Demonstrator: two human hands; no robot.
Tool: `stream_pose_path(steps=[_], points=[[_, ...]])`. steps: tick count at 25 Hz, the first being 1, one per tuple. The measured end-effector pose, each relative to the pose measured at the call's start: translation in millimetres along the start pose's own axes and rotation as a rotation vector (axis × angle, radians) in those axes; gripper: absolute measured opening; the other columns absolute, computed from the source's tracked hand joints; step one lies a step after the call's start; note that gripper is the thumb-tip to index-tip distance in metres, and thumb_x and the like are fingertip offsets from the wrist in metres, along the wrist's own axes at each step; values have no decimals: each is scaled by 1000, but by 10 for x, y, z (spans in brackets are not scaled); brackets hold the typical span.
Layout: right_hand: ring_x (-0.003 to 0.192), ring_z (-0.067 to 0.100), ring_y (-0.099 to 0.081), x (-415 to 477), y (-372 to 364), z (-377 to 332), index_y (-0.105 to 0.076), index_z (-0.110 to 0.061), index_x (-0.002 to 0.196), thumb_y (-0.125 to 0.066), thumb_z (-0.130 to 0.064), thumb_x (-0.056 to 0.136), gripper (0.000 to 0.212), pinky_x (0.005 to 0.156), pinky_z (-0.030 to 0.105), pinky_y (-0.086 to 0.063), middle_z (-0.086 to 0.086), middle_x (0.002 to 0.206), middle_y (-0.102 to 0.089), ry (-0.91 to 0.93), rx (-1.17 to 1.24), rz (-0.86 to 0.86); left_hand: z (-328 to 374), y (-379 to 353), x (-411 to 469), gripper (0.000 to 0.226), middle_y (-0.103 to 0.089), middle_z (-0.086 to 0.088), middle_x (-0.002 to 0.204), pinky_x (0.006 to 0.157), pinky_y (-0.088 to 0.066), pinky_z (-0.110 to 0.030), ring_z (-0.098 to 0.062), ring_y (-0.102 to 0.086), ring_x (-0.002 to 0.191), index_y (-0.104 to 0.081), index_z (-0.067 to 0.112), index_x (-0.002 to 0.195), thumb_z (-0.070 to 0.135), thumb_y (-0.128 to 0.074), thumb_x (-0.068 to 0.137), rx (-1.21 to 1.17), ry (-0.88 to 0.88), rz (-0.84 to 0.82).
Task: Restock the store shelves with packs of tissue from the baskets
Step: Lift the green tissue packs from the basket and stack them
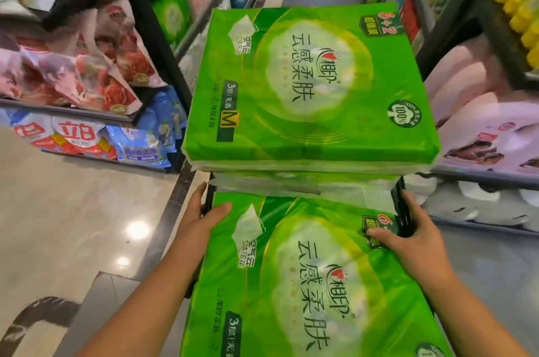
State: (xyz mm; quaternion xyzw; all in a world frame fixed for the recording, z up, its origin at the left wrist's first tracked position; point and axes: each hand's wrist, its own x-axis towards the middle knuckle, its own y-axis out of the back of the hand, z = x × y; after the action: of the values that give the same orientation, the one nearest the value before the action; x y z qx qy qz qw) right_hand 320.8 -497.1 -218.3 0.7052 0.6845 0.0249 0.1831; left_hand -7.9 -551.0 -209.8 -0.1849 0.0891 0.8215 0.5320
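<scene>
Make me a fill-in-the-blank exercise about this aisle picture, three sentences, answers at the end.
1. The left hand and right hand hold a basket whose colour is ____.
2. The upper tissue pack shows the size letter ____.
3. The near tissue pack, under both thumbs, is coloured ____.
Answers: black; M; green.

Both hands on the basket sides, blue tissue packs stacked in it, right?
Not blue: the head view shows the packs are green. The left hand and right hand do hold the basket sides.
</scene>
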Motion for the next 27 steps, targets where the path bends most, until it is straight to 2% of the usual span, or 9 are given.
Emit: stream_pose_path(steps=[3,7,11,14,17,19,22,25,27], points=[[90,-5,-58,1143,-42,-274,-47,-23,126,-86,-6,59,80,80,13,-44,-4,113,-59,-3,4,-12,356,-437,986,69,-65,1,117,83,-50,-23,-18,-62,111,-42,16,142,5,-68,79,-13,0,30],[84,-13,-53,2526,-122,-686,-45,-15,126,-83,3,64,75,68,1,-39,-6,108,-52,-1,27,-7,848,-912,2250,59,-64,-2,117,62,-50,-10,4,-67,77,-41,13,143,-3,-56,88,-34,1,40],[101,15,-53,4012,-371,-1116,-47,-16,126,-82,9,61,78,75,10,-43,-1,109,-56,2,3,23,1456,-1300,3648,76,-60,9,114,64,-46,-5,14,-62,78,-36,19,147,5,-70,80,5,-17,30],[84,-5,-61,5105,-649,-1354,-50,-29,112,-80,15,59,75,66,1,-46,-4,101,-60,-19,41,42,1869,-1505,4773,91,-62,-2,118,60,-49,-9,5,-67,75,-33,18,147,10,-73,65,13,-27,-31],[86,10,-58,6277,-935,-1834,-48,-17,126,-81,14,61,79,72,17,-46,7,111,-57,-27,53,124,2445,-1800,6071,87,-60,7,111,55,-47,-7,10,-65,68,-33,14,146,7,-71,68,40,-33,-42],[90,12,-52,7022,-1087,-2176,-45,-10,130,-80,14,63,79,78,17,-40,5,114,-51,-37,20,122,2858,-2009,6847,70,-58,6,111,54,-47,-6,13,-63,65,-33,13,146,-1,-63,85,26,-8,-34],[103,20,-54,8136,-1305,-2467,-46,-11,131,-85,5,61,82,88,27,-41,7,120,-51,-26,-6,131,3381,-2316,7951,63,-56,14,104,54,-47,-6,14,-63,66,-32,11,147,-4,-54,90,64,-28,-50],[115,26,-51,9440,-1554,-2704,-46,-15,132,-89,-4,58,86,97,35,-40,8,127,-49,7,-31,143,3838,-2631,9192,68,-55,2,129,57,-47,-6,11,-63,75,-31,13,148,1,-59,88,107,-38,-65],[118,18,-43,10320,-1753,-3033,-43,-13,135,-88,-3,60,88,100,31,-34,3,125,-43,40,-47,117,4210,-2799,9999,86,-46,0,142,67,-51,-12,2,-62,94,-30,23,149,22,-74,76,122,-38,-49]])
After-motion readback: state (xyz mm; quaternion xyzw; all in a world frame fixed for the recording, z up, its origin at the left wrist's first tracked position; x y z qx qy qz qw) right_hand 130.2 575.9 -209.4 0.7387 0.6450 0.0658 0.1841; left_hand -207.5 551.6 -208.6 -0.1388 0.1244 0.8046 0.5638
